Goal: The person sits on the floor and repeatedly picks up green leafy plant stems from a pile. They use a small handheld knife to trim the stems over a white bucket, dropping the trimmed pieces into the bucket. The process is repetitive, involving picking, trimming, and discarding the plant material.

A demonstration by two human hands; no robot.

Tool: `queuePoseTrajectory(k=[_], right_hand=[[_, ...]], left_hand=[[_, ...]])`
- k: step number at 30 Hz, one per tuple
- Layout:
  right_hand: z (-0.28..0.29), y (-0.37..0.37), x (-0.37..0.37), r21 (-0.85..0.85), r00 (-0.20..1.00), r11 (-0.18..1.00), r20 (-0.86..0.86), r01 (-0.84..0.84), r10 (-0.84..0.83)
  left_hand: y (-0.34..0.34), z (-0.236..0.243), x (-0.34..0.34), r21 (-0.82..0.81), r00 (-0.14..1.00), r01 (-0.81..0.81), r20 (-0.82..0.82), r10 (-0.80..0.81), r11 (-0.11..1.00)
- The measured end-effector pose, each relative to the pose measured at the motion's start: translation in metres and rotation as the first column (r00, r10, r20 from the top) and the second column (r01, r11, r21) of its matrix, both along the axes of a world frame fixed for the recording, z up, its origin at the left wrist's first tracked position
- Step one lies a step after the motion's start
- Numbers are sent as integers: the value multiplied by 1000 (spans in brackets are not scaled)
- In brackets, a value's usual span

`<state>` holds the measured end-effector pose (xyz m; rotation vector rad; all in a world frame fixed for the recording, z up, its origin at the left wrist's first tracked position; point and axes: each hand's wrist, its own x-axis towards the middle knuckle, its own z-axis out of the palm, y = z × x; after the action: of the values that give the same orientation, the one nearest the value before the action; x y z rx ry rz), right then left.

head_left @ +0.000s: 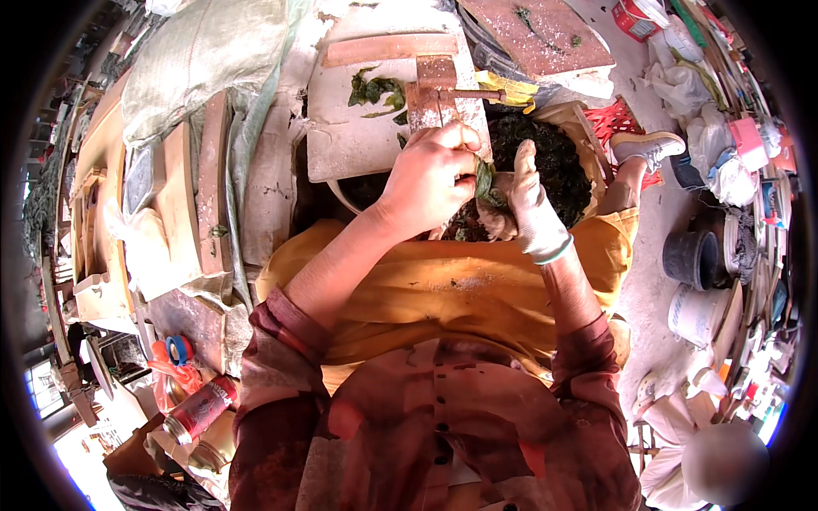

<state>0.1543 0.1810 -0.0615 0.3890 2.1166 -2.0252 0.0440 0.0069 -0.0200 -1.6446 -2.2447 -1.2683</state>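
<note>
My left hand [436, 175] is bare, its fingers pinched on a dark green leafy strip [485, 180]. Close on its right, my right hand [537, 204] wears a whitish glove with the fingers stretched upward; its thumb side is by the lower end of the strip. Under and behind both hands lies a heap of dark green leaves [558, 162]. Just beyond, a pale board [336, 140] bears loose green leaf pieces [377, 89] and a wooden block [433, 106], on which a rusty rod-like tool [469, 94] rests.
A reddish-brown board [545, 34] lies at the far right. A large pale sack [204, 68] sits at the far left, above wooden planks [179, 196]. Black bucket [692, 258], white bucket [694, 313] and bags line the right. Another person [677, 443] is at the lower right.
</note>
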Motion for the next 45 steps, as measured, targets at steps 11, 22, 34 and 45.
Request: queuePoseTrajectory(k=[11,22,34,45], right_hand=[[42,-3,4,-169,994,979,27,113,-110],[63,-7,-8,43,978,998,205,-41,31],[-12,13,-58,610,912,747,-410,263,14],[-39,38,-45,640,946,750,107,171,-307]], left_hand=[[-9,-12,-29,-20,561,-24,827,30,1000],[-8,9,-15,-577,982,-47,-175,-68,815],[-20,-19,-64,-549,950,-305,-227,212,778],[-19,-6,-61,-978,982,-61,-23,190,198]])
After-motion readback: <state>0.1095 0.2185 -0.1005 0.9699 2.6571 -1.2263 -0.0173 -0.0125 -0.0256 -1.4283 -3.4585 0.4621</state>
